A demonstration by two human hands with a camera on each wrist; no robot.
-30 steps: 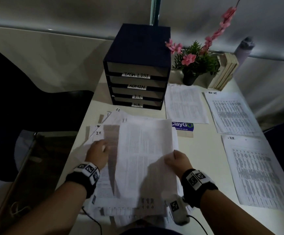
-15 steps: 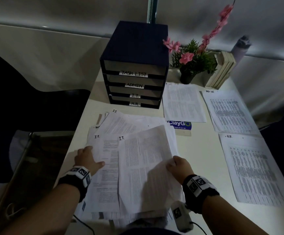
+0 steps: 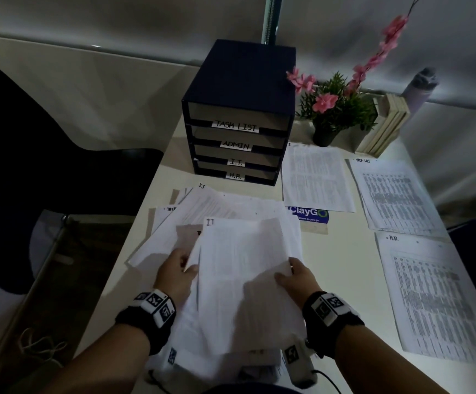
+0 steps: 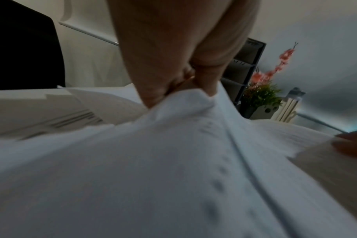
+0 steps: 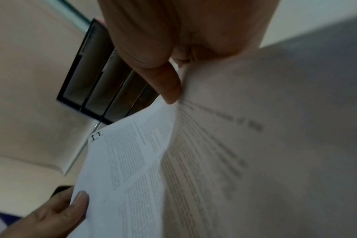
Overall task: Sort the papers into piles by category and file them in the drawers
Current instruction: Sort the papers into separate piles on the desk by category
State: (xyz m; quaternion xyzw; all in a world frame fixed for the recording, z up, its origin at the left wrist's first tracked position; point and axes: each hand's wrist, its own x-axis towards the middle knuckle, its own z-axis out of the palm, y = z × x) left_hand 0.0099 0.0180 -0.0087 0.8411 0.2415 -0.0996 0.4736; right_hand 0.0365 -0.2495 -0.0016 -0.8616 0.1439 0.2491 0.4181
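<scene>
A printed sheet marked "I.T." (image 3: 242, 268) is lifted over the unsorted heap of papers (image 3: 174, 237) at the desk's near left. My left hand (image 3: 178, 265) pinches the sheet's left edge (image 4: 183, 103). My right hand (image 3: 293, 273) pinches its right edge, thumb on top (image 5: 169, 90). The dark drawer unit (image 3: 238, 115) stands at the back, with shut drawers labelled TASK LIST, ADMIN, I.T. and H.R. Three sorted piles lie to the right: an I.T. pile (image 3: 316, 177), a task-list pile (image 3: 390, 194) and an H.R. pile (image 3: 436, 297).
A potted plant with pink flowers (image 3: 333, 115), leaning books (image 3: 384, 126) and a bottle (image 3: 421, 86) stand at the back right. A ClayGo sticker (image 3: 310, 216) is on the white desk (image 3: 345, 251). A dark chair (image 3: 32, 137) is beyond the left edge.
The left hand went from lying on the heap to taking the lifted sheet's left edge. The sheet in the right hand dropped lower and then squared up between both hands.
</scene>
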